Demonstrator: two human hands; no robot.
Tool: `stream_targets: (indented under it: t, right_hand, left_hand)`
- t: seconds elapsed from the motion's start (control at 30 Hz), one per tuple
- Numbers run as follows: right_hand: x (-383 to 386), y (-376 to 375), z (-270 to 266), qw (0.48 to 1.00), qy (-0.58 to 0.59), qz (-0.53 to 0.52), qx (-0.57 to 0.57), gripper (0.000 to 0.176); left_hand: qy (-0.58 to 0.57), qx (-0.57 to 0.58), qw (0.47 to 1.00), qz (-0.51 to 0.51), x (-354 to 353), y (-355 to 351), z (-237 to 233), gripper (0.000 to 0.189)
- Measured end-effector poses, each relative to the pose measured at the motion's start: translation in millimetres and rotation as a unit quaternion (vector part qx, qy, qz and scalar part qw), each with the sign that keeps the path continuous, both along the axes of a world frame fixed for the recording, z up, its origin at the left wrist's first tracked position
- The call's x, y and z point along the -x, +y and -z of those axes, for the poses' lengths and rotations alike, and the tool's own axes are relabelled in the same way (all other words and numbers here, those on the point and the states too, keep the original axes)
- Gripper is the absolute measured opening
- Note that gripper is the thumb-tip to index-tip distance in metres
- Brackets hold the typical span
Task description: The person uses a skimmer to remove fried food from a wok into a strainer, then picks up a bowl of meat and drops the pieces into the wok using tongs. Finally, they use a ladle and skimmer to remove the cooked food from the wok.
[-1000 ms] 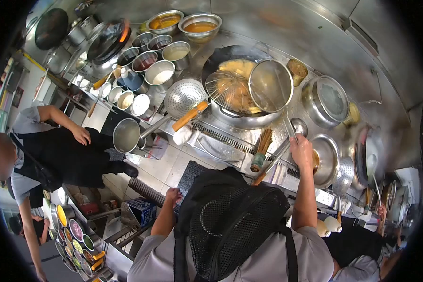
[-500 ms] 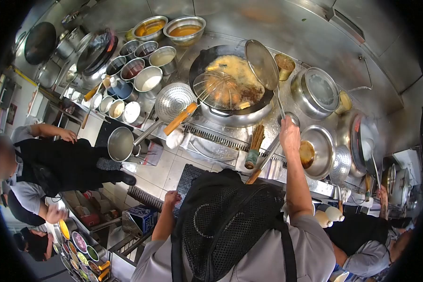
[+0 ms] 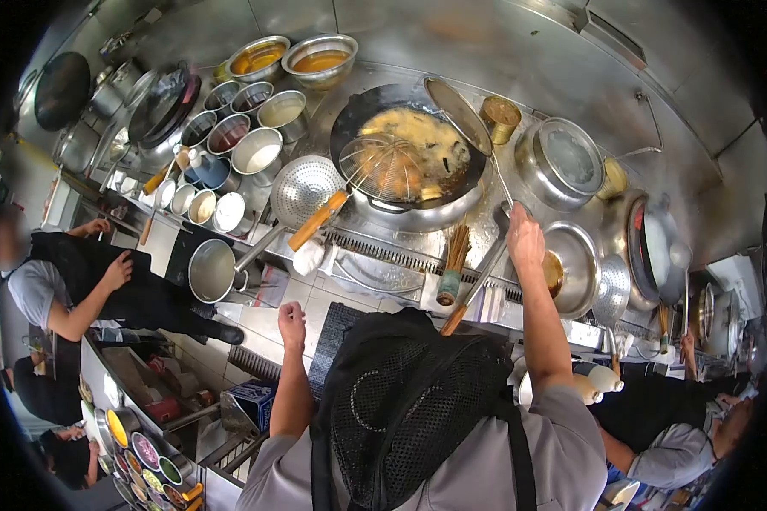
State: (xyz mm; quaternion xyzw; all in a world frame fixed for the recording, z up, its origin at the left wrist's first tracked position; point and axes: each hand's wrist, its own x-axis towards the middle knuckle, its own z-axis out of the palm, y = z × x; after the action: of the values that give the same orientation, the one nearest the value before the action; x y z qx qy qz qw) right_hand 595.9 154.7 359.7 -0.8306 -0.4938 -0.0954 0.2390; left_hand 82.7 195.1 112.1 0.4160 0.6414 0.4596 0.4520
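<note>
My right hand (image 3: pixel 527 240) is wrapped round the metal handle of a fine-mesh skimmer (image 3: pixel 458 115). The skimmer's round head stands tilted over the right rim of a black wok (image 3: pixel 347 115), above foaming oil (image 3: pixel 430 136) with pieces of food in it. A wire strainer (image 3: pixel 383 162) with a wooden handle (image 3: pixel 318 221) lies across the wok's left side. Beneath my right wrist is a ladle with a wooden-ended handle (image 3: pixel 477 294), resting on the stove front. My left hand (image 3: pixel 292 324) is raised in the air over the floor, fingers curled in, holding nothing visible.
A bamboo brush (image 3: pixel 455 268) stands by the stove edge. A steel bowl (image 3: pixel 581 255) and a lidded pot (image 3: pixel 533 183) are at right. Left are a perforated ladle (image 3: pixel 302 189), sauce pots (image 3: pixel 283 115) and a saucepan (image 3: pixel 213 271). Co-workers (image 3: pixel 94 281) stand on both sides.
The skimmer's head has tilted to a narrower angle over the wok. My left hand has risen a little and moved left. The co-worker at left has brought an arm forward.
</note>
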Motion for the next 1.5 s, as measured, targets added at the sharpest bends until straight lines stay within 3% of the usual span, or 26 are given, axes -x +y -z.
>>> stream_targets:
  t: [0.17,0.3,0.37,0.53,0.6,0.67,0.87,1.0,1.1,1.17,1.5]
  right_hand:
    - [-4,1,-8,0.996,0.052,0.007,0.068,0.023]
    - [17,-17,-38,0.994,0.090,0.012,0.056,0.027]
    - [23,-25,-48,0.992,0.103,-0.049,0.051,0.028]
    - [28,-28,-54,0.988,0.082,-0.069,0.109,0.026]
    - [23,-21,-47,0.989,0.067,-0.070,0.113,0.025]
    - [15,-5,-40,0.989,0.050,-0.027,0.134,0.025]
    - [1,28,-28,0.993,0.033,-0.008,0.110,0.028]
    - [12,5,-54,0.996,0.068,-0.043,0.040,0.025]
    - [17,-22,-62,0.991,0.084,-0.104,0.033,0.023]
    - [27,-35,-71,0.986,0.099,-0.079,0.105,0.021]
    - [44,27,-28,0.989,-0.024,0.026,0.144,0.024]
  left_hand:
    - [0.022,-0.077,0.997,0.013,-17,16,-35,0.021]
    - [0.028,-0.117,0.993,0.009,-16,19,-35,0.022]
    - [0.037,-0.106,0.994,0.007,-13,19,-38,0.022]
    - [0.027,-0.087,0.996,0.007,-13,31,-53,0.016]
    - [0.020,-0.128,0.991,0.014,-19,36,-60,0.015]
    - [0.036,-0.143,0.989,0.008,-28,39,-65,0.016]
    - [0.091,-0.179,0.980,0.004,-42,26,-83,0.016]
    - [0.178,-0.204,0.963,-0.002,-30,16,-75,0.019]
    - [0.174,-0.205,0.963,-0.019,-25,16,-78,0.018]
    - [0.172,-0.204,0.964,-0.025,-21,23,-80,0.018]
    - [0.129,-0.266,0.955,0.020,-20,91,-146,0.012]
